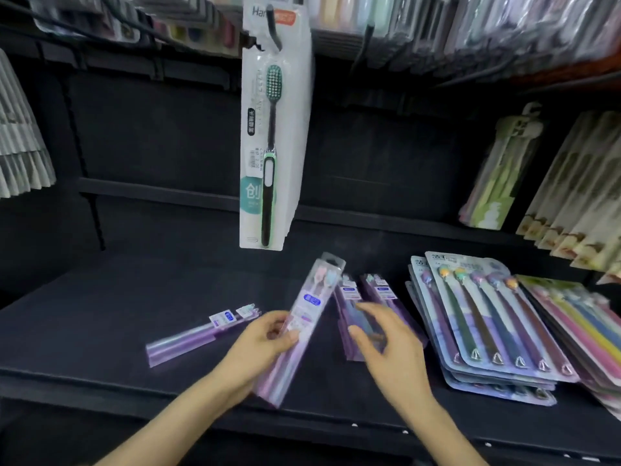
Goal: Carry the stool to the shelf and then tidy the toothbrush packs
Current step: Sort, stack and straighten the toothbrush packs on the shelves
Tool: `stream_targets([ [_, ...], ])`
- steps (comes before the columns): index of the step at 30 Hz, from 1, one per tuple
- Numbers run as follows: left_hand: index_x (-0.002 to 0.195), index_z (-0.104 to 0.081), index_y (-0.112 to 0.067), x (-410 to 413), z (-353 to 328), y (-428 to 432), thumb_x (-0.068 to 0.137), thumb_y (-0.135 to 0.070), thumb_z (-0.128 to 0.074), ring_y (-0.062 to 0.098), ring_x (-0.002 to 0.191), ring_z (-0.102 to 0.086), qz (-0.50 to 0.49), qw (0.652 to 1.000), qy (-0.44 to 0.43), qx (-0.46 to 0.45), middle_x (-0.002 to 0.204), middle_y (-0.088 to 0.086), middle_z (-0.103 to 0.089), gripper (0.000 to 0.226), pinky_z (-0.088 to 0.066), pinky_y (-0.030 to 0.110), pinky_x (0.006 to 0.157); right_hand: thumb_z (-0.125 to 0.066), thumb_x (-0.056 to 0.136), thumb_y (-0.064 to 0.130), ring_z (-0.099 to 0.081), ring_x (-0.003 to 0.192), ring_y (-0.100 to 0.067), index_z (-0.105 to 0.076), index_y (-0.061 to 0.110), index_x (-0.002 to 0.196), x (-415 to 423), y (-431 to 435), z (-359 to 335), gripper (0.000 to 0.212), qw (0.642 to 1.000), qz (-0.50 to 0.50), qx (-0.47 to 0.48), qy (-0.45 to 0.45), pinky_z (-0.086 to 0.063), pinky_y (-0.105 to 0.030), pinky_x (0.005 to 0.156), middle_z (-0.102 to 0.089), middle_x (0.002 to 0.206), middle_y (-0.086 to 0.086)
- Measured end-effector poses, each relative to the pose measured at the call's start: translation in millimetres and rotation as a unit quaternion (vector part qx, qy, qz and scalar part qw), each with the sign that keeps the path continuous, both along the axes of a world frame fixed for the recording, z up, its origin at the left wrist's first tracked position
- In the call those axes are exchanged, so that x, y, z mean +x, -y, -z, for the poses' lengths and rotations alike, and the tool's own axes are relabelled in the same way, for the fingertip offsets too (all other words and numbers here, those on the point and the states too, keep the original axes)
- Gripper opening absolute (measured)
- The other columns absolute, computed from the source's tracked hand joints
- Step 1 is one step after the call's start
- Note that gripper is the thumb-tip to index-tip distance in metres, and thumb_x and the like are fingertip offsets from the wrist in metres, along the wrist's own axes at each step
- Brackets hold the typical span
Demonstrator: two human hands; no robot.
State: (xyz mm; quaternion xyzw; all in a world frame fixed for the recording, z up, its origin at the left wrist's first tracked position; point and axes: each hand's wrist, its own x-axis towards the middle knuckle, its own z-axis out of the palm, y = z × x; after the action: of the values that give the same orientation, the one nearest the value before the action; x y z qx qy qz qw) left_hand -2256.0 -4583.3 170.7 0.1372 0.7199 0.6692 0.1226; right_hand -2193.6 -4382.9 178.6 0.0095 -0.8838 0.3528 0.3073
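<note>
A person's left hand [265, 344] grips a slim purple toothbrush pack [309, 307] at a dark store shelf [100, 331], thumb across the front of the pack and fingers curled behind it. The pack is raised off the shelf and tilts up and to the right, its pastel brush heads at the top. The right hand [389, 344] hovers just beside it with fingers spread and slightly bent, holding nothing, over a small cluster of matching purple packs [347, 297] lying flat on the shelf; motion blur makes it impossible to tell whether the fingertips touch them. A further purple pack [188, 341] lies alone on the shelf to the left, well apart from the cluster and angled across the surface. To the right, a stack of wide multi-brush packs [487, 331] lies flat, its top card showing a row of brushes with coloured heads, and beside it at the frame's edge lie pink-and-yellow packs [581, 317]. Above the hands, a white pack with a green-and-black toothbrush [268, 196] hangs upright from a black hook [274, 31]. More packs [571, 196] stand leaning against the back of the shelf at upper right, and rows of blurred packaging hang along the top of the frame.
</note>
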Motion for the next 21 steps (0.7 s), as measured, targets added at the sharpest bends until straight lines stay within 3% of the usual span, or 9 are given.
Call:
stream_targets([
  [2,0.104,-0.057,-0.004,-1,-7,-25,0.087,0.000,-0.061,0.026,0.091,-0.064,-0.054,0.988,0.084,0.114,0.106,0.016,-0.066,0.018,-0.051,0.035,0.083,-0.072,0.081,0.041,-0.058,0.096,0.003,-0.059,0.035,0.118,10,14,7,0.040,0.999,0.008,-0.012,0.045,-0.048,-0.017,0.087,-0.055,0.108,0.028],
  [4,0.101,-0.052,-0.002,-2,-17,-48,0.087,0.002,-0.061,0.026,0.082,-0.063,-0.085,0.979,0.113,0.148,0.099,0.018,-0.062,0.017,-0.052,0.038,0.076,-0.073,0.076,0.048,-0.056,0.089,0.003,-0.055,0.029,0.127,12,23,16,0.057,0.997,0.015,-0.002,0.076,-0.044,-0.009,0.080,-0.053,0.107,0.022],
  [6,0.100,-0.049,-0.001,-5,-25,-67,0.087,0.003,-0.061,0.025,0.076,-0.063,-0.099,0.974,0.129,0.157,0.091,0.016,-0.061,0.018,-0.054,0.039,0.072,-0.073,0.073,0.052,-0.056,0.093,-0.003,-0.051,0.027,0.131,9,26,18,0.066,0.995,0.048,0.001,0.093,-0.046,-0.015,0.082,-0.054,0.110,0.015],
  [10,0.104,-0.049,0.001,-16,-30,-90,0.087,-0.001,-0.064,0.022,0.075,-0.066,-0.064,0.976,0.151,0.143,0.096,0.017,-0.064,0.023,-0.057,0.031,0.060,-0.068,0.079,0.038,-0.060,0.091,-0.013,-0.057,0.020,0.122,-3,18,13,0.048,0.990,0.111,0.044,0.080,-0.048,-0.024,0.076,-0.061,0.101,0.005],
  [12,0.104,-0.053,0.001,-26,-28,-91,0.088,-0.011,-0.065,0.020,0.080,-0.065,-0.054,0.985,0.116,0.112,0.097,0.015,-0.064,0.023,-0.058,0.030,0.068,-0.070,0.076,0.026,-0.062,0.079,-0.018,-0.067,0.013,0.107,-11,6,11,0.034,0.989,0.137,0.052,0.027,-0.048,-0.028,0.068,-0.066,0.087,-0.001],
  [14,0.095,-0.061,-0.006,-41,-18,-77,0.088,-0.021,-0.066,0.018,0.083,-0.062,-0.096,0.995,0.018,0.014,0.091,0.006,-0.064,0.017,-0.053,0.031,0.078,-0.073,0.073,0.021,-0.064,0.074,-0.025,-0.070,0.006,0.096,-20,-9,8,0.028,0.981,0.181,0.064,0.008,-0.046,-0.030,0.064,-0.068,0.079,-0.007],
  [16,0.092,-0.067,-0.013,-59,-1,-48,0.086,-0.025,-0.067,0.021,0.090,-0.063,-0.168,0.966,-0.117,-0.158,0.093,0.003,-0.067,0.013,-0.047,0.030,0.083,-0.073,0.074,0.023,-0.062,0.070,-0.026,-0.069,0.003,0.091,-32,-19,7,0.026,0.975,0.203,0.085,0.031,-0.042,-0.028,0.061,-0.066,0.076,-0.009],
  [18,0.103,-0.069,-0.016,-75,19,-14,0.084,-0.028,-0.067,0.028,0.100,-0.059,-0.206,0.892,-0.216,-0.339,0.108,0.008,-0.064,0.023,-0.044,0.034,0.088,-0.076,0.070,0.023,-0.061,0.064,-0.027,-0.067,0.002,0.081,-43,-21,10,0.025,0.970,0.213,0.110,0.044,-0.039,-0.028,0.056,-0.064,0.070,-0.010],
  [21,0.130,-0.052,-0.028,-92,40,27,0.083,-0.047,-0.059,0.029,0.117,-0.048,-0.175,0.771,-0.212,-0.574,0.129,0.005,-0.051,0.051,-0.039,0.040,0.096,-0.081,0.062,0.026,-0.061,0.056,-0.027,-0.063,0.005,0.068,-54,-14,21,0.029,0.964,0.214,0.144,0.056,-0.040,-0.028,0.047,-0.062,0.062,-0.008],
])
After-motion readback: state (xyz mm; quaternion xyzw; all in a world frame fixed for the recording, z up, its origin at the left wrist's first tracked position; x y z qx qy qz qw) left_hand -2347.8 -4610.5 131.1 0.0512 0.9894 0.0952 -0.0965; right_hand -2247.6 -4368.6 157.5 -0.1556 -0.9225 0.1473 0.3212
